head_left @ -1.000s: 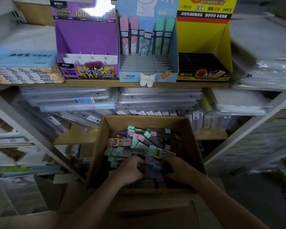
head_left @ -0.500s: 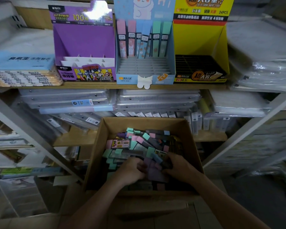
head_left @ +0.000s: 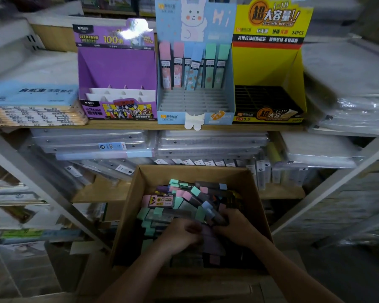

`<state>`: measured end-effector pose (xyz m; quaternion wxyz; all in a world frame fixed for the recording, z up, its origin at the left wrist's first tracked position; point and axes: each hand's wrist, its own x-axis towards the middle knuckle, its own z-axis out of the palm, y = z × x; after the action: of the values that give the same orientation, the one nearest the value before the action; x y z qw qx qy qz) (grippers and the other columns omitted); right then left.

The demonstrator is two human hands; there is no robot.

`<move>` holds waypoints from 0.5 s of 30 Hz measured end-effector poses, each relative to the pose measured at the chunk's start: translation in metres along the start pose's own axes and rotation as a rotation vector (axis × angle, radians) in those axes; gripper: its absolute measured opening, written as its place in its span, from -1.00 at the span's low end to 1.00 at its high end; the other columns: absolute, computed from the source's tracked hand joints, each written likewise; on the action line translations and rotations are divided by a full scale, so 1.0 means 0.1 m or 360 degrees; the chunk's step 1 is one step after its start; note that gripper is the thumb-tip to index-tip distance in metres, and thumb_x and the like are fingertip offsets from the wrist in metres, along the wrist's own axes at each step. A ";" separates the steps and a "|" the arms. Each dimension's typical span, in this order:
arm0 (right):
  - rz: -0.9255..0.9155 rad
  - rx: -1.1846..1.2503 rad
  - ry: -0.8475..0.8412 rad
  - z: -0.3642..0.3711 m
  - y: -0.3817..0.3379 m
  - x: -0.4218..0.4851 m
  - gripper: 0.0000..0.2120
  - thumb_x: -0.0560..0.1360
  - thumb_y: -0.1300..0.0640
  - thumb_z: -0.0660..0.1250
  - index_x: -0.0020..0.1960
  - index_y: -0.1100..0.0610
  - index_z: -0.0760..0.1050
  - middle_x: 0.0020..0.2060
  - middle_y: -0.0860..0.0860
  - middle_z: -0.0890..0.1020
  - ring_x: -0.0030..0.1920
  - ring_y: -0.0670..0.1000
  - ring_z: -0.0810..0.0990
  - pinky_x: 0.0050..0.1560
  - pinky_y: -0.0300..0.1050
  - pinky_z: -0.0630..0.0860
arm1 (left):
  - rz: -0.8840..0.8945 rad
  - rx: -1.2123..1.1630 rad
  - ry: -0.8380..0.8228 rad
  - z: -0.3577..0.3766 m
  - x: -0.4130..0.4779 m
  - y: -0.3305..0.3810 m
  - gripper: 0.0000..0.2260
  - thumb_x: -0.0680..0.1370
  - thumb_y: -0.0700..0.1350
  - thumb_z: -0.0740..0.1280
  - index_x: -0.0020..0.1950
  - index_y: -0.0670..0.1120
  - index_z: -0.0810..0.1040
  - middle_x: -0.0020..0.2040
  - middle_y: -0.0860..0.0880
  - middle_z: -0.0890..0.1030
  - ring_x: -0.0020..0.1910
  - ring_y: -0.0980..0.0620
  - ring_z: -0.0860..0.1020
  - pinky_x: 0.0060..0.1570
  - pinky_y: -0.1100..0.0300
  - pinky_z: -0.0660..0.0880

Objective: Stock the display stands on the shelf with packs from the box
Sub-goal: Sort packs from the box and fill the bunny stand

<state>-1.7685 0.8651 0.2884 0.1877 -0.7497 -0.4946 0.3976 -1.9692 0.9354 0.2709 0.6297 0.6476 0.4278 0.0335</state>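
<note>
Cardboard brown box (head_left: 127,217) under the wooden shelf's (head_left: 140,124) front edge holds slim pastel plastic packs (head_left: 184,206); at its near edge L hand (head_left: 179,235) & R hand (head_left: 235,228) both clasp a purple bunch (head_left: 211,239) betw. them, long axis approx. fore-aft, pale-blue card stand (head_left: 195,106) up ahead, neither hand nearer.

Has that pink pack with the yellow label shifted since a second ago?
No. The pink pack lies where it did, near the box's back left corner.
</note>
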 end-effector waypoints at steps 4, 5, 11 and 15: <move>0.0090 0.0496 0.0025 0.01 -0.17 0.01 -0.83 0.52 0.20 0.44 0.09 0.22 0.61 -0.01 0.14 0.70 0.02 0.10 0.70 0.13 0.14 0.62 | 0.0031 -0.0265 0.0090 0.08 0.00 0.06 -0.91 0.52 0.00 0.46 0.02 0.13 0.68 -0.05 0.08 0.74 -0.06 0.13 0.71 -0.13 0.26 0.60; 0.0105 0.0707 0.0000 0.02 -0.24 0.00 -0.85 0.53 0.22 0.42 0.08 0.23 0.62 -0.03 0.16 0.71 0.01 0.12 0.71 0.13 0.16 0.63 | 0.0060 -0.0350 0.0183 0.11 0.02 0.08 -0.94 0.55 -0.01 0.44 0.00 0.11 0.69 -0.08 0.09 0.74 -0.09 0.15 0.71 -0.18 0.32 0.57; 0.0003 0.1617 -0.0060 0.00 -0.64 -0.04 -0.75 0.58 0.40 0.26 0.22 0.46 0.52 0.11 0.41 0.62 0.07 0.29 0.62 0.09 0.09 0.61 | 0.0204 -0.0798 0.0574 0.11 0.03 0.21 -0.96 0.59 -0.15 0.43 -0.01 -0.08 0.68 -0.10 -0.05 0.74 -0.10 0.05 0.71 -0.17 0.24 0.56; -0.0011 0.1779 -0.0090 -0.04 -0.82 -0.08 -0.76 0.61 0.34 0.24 0.21 0.40 0.56 0.11 0.36 0.65 0.06 0.22 0.69 -0.03 -0.04 0.67 | 0.0365 -0.0967 0.0785 0.02 -0.02 0.31 -0.89 0.59 -0.23 0.41 -0.10 -0.08 0.69 -0.11 -0.06 0.74 -0.12 0.07 0.70 -0.22 0.29 0.55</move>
<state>-1.8157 0.8949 0.3492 0.5445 -0.5236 -0.2158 0.6187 -1.9532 0.9372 0.2979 0.6631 0.4481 0.4617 0.3826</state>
